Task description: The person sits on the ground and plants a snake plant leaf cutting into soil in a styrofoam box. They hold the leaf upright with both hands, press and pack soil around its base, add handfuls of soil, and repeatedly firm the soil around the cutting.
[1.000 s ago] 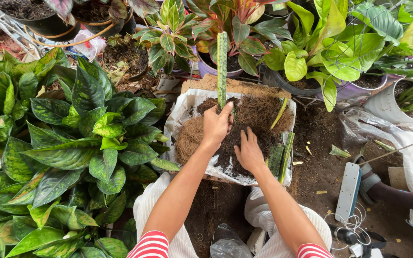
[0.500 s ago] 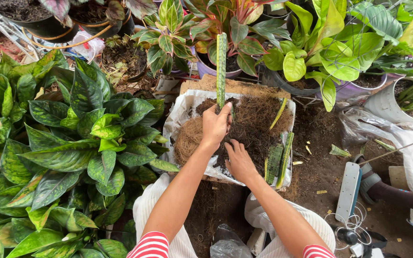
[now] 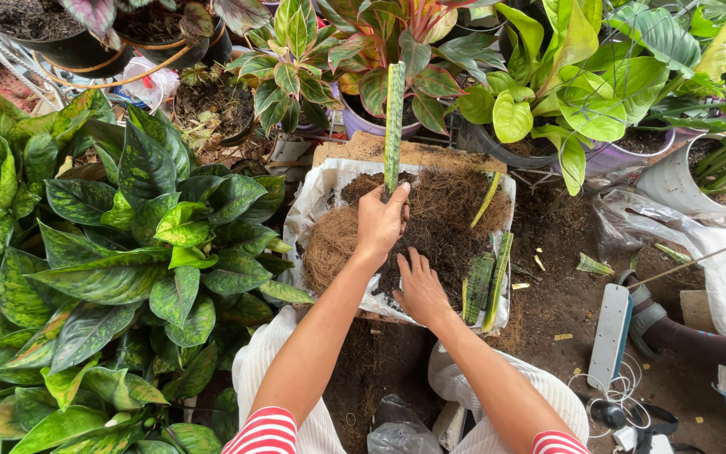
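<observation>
To the left of both hands spreads a broad mass of mottled green foliage [image 3: 119, 269]; beyond the hands stand potted plants [image 3: 497, 92] with green and reddish leaves; between these, directly under the hands, lies a white sack [image 3: 313, 202] opened flat and heaped with dark soil and brown coconut fibre [image 3: 455, 219]; past the right hand, towards the right, a white power strip [image 3: 611, 336] lies on the dirt, with another person's foot [image 3: 657, 324] just beside it.

The long green leaf cutting [image 3: 394, 126] stands upright out of the fibre, its long axis running straight away from the person, rising above the left hand [image 3: 380, 223]; the left hand is the nearer of the two, already on it, while the right hand [image 3: 420, 290] sits below and slightly right of the cutting's base, closer to the body.

The left hand is closed around the lower end of the cutting, fingers wrapped, thumb against the stem; the right hand is released and spread, palm down, fingers pressing into the dark soil, gripping nothing that can be seen; just right of it, a few shorter leaf cuttings [image 3: 485, 286] lie on the sack's edge.
</observation>
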{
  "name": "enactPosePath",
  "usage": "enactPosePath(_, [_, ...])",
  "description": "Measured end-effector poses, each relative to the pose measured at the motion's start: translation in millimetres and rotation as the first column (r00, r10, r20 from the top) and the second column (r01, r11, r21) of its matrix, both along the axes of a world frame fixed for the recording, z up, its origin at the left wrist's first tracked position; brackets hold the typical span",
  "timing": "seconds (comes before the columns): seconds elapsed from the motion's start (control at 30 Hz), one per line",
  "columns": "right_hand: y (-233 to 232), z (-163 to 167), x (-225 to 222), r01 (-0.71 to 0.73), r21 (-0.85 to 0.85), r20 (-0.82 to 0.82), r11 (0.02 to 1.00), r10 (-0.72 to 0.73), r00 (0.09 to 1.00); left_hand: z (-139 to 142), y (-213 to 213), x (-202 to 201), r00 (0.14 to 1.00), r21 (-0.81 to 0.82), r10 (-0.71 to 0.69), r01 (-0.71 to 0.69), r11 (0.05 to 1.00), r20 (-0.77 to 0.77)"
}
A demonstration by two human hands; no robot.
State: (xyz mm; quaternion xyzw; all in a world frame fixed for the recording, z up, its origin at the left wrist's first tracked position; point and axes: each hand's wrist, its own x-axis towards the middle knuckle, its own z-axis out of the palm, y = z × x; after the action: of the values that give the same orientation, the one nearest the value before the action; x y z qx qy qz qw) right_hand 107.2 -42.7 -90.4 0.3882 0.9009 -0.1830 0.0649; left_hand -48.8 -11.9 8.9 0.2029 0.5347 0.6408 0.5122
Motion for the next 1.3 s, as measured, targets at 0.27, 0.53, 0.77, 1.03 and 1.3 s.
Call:
enactPosePath(0.27, [0, -9, -3, -0.031, 0.036, -0.068, 0.999, 0.034, 0.997, -4, 2, 3, 1.0, -0.002, 0.004, -0.004, 1.0, -0.017])
enactPosePath(0.53, [11, -25, -2, -0.028, 0.041, 0.009, 0.999, 0.028, 1.0, -6, -2, -2, 1.0, 0.004, 0.009, -0.009, 1.0, -0.014])
enactPosePath(0.77, [19, -15, -3, 0.064, 0.137, -0.123, 0.988, -0.047, 0.991, -2, -1, -4, 1.0, 0.009, 0.011, -0.011, 1.0, 0.002])
enactPosePath(1.03, [37, 18, -7, 0.15, -0.095, -0.342, 0.984, -0.174, 0.923, 5, 0, -1, 0.996, -0.049, 0.029, -0.033, 0.998, -0.09])
enactPosePath(1.3, [47, 66, -1, 0.307, -0.217, -0.257, 0.927, -0.358, 0.898, -14, 6, 0, 0.999, -0.059, 0.038, -0.036, 0.998, 0.028])
